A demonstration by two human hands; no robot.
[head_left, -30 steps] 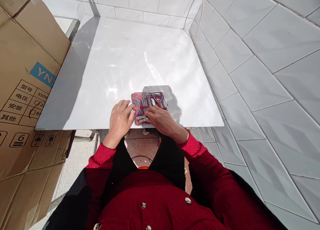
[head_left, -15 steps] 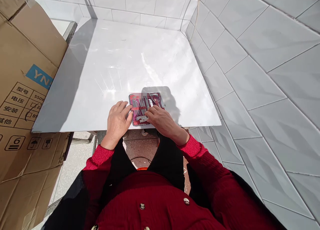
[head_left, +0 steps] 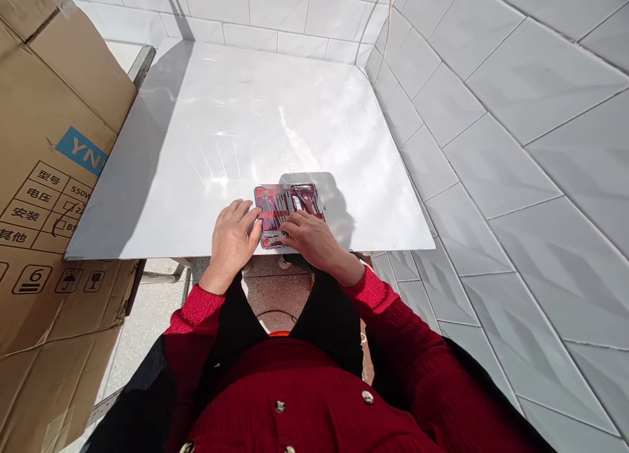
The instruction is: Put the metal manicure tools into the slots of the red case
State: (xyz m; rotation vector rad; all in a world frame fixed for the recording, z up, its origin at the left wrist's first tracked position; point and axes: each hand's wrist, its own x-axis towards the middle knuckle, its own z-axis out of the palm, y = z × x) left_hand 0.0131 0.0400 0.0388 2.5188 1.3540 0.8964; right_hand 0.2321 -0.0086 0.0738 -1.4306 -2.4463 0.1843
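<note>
A manicure set case [head_left: 258, 227] lies opened out on the white table near its front edge. Its dark red inside holds several slim metal tools [head_left: 275, 204] under a red strap, with more tools in the right half. At the left rim rests my left hand [head_left: 232, 236], its fingers apart and the thumb touching the case's side. My right hand [head_left: 314, 240] reaches over the lower right part, fingertips closed on a silver nail clipper [head_left: 272, 233] at the bottom of the case. The palm and fingers hide part of the right half and the clipper's end.
The white table [head_left: 246, 112] meets tiled walls at the back and right [head_left: 491, 145]. A large cardboard box [head_left: 59, 210] stands against the left side. A thin cable [head_left: 388, 27] hangs in the back corner. My shadow falls around the case.
My right hand has shifted slightly left and down over the case. The nail clipper under its fingers now lies straighter along the bottom. The left hand stays in place.
</note>
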